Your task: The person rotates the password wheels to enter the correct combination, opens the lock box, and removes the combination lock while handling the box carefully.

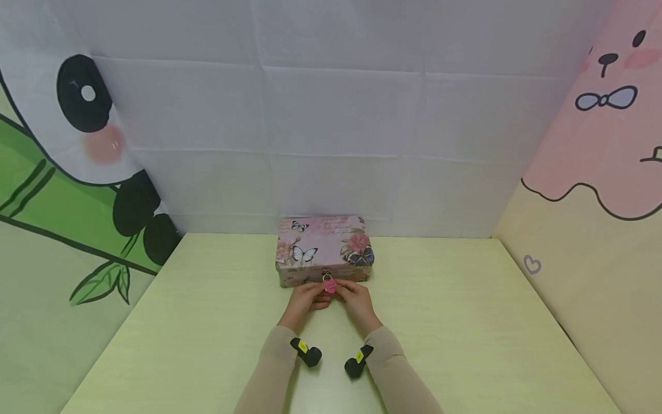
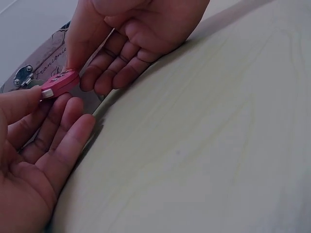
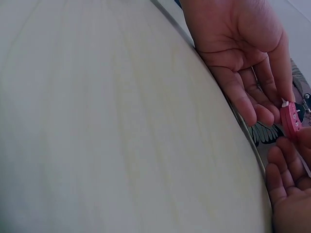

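Note:
A pink combination padlock (image 1: 330, 286) with a silver shackle hangs at the front clasp (image 2: 23, 76) of a flower-and-butterfly box (image 1: 326, 238). My left hand (image 1: 306, 303) holds the padlock from the left, its thumb at the small silver piece on the padlock's end. From the other side, my right hand (image 1: 357, 303) pinches the padlock by the number dials. In the left wrist view the right hand's other fingers (image 2: 104, 73) curl loosely below the padlock (image 2: 60, 83). The right wrist view has the left hand (image 3: 238, 53) above and the right hand (image 3: 296, 194) at lower right.
The box stands lid down at the back of a pale wooden table (image 1: 455, 310), close to a white cloth backdrop (image 1: 331, 115). Printed cartoon panels flank the table on both sides. Black wrist cameras (image 1: 309, 353) sit on both beige sleeves (image 1: 398, 374).

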Motion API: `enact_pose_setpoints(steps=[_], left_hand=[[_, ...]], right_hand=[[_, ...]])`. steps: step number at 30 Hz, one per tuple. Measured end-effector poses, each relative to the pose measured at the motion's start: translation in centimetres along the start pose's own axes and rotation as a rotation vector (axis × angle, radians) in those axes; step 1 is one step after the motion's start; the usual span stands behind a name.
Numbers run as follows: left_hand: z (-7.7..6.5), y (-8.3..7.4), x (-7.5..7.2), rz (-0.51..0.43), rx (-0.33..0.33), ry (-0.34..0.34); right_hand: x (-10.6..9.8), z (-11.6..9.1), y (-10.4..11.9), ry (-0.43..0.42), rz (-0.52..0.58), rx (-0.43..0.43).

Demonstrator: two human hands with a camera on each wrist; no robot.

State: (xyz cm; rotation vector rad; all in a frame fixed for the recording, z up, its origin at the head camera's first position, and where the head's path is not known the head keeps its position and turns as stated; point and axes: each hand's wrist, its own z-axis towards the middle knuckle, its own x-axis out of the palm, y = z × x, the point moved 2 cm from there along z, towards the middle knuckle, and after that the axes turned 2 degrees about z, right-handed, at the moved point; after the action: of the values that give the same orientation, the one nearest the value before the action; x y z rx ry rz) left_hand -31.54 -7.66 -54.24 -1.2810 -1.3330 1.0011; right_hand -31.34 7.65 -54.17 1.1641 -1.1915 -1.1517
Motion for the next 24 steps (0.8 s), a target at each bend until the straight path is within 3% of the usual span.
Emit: enact_pose_setpoints(steps=[11, 24], left_hand=[[0.16, 0.44, -0.15, -0.028, 0.064, -0.007], [0.49, 0.57, -0.07, -0.028, 0.064, -0.026]], right_hand=[[0.04, -0.05, 0.06, -0.012, -0.009, 0.01], [0.08, -0.08, 0.18, 0.019, 0.017, -0.011]])
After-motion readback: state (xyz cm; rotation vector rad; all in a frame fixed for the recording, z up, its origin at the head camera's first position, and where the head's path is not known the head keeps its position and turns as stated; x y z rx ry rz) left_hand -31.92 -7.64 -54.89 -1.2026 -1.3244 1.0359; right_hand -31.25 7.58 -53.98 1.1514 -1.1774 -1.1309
